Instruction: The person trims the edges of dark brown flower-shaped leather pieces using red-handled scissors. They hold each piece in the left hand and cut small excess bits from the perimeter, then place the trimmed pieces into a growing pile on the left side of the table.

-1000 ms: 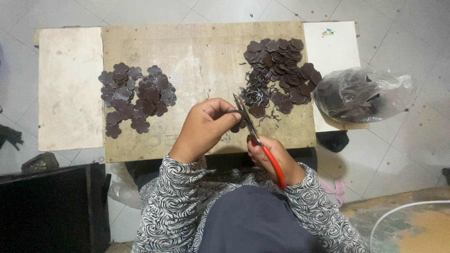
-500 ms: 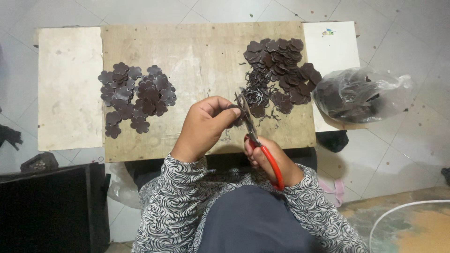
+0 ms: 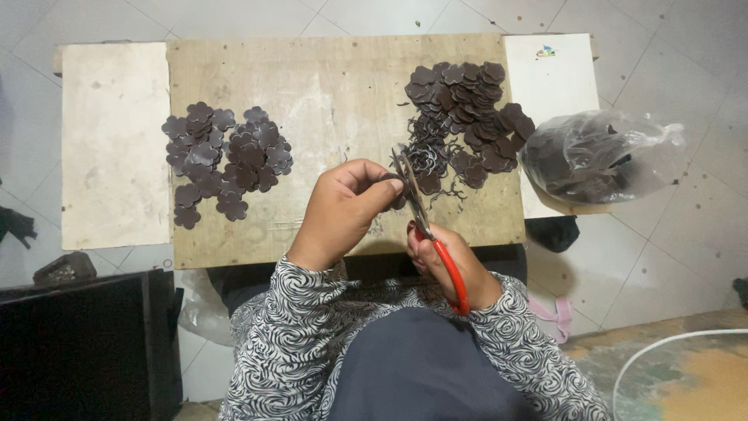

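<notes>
Flower-shaped dark brown flat piece point(image 3: 396, 189) sits pinched in the left hand point(image 3: 343, 210), just over the near edge of the bare wooden board point(image 3: 335, 86), so the blades can reach its rim. Far to the left of this hand lies a tidy heap of flower-shaped brown pieces point(image 3: 226, 160), probably the finished ones. The left hand's fingers are closed tight on the piece. Just right of it, the right hand point(image 3: 444, 257) is wrapped around red-handled scissors point(image 3: 432, 234); the blades seem slightly apart, though I cannot tell surely. Beyond the scissors lies a second heap of pieces with curly trimmings point(image 3: 467, 117).
</notes>
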Tool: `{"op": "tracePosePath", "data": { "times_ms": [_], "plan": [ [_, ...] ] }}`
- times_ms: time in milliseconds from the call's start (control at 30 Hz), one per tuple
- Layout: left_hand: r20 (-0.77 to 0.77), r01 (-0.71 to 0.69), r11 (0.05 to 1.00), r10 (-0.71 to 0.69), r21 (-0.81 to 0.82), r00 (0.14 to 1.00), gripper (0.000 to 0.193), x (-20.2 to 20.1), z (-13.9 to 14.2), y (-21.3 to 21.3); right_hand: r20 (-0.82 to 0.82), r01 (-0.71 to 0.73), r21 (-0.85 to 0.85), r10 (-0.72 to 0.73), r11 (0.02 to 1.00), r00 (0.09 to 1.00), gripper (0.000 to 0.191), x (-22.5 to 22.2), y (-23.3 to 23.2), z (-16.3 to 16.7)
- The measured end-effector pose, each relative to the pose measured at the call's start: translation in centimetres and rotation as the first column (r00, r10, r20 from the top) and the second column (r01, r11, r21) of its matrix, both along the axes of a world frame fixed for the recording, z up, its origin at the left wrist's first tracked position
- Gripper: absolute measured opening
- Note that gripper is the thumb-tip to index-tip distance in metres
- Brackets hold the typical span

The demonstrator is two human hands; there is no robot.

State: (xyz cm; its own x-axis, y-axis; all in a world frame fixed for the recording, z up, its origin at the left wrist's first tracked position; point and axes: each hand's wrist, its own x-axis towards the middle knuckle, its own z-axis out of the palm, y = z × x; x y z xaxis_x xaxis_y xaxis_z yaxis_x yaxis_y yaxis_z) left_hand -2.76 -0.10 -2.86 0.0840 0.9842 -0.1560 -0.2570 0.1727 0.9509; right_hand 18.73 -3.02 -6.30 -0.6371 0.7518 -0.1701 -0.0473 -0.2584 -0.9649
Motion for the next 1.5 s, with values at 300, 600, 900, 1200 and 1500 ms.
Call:
{"op": "tracePosePath", "data": {
  "times_ms": [300,600,900,1200,1500],
  "plan": [
    [-0.027,0.033,0.997,-0.035,-0.069,0.999,0.013,-0.2,1.3,0.0,0.002,0.060,-0.079,-0.060,0.995,0.998,0.052,0.2,-0.2,-0.7],
    [-0.030,0.027,1.000,-0.027,0.000,0.999,0.017,-0.2,0.7,0.2,0.052,0.056,0.054,-0.059,0.997,0.997,0.057,0.3,0.1,-1.1],
    [-0.020,0.074,0.997,-0.074,-0.015,0.997,0.011,-0.4,0.3,0.2,0.104,-0.042,0.124,0.030,0.991,0.994,0.066,0.2,0.4,-0.9],
    [-0.042,0.092,0.995,-0.091,0.026,0.995,0.011,-0.5,1.6,0.0,0.117,-0.071,0.094,0.060,0.993,0.991,0.073,0.3,0.5,-0.6],
    [0.038,0.031,0.999,-0.032,0.005,0.999,0.013,0.5,1.0,0.0,0.067,-0.046,0.082,0.041,0.996,0.997,0.074,0.1,0.4,-0.2]
  ]
}}
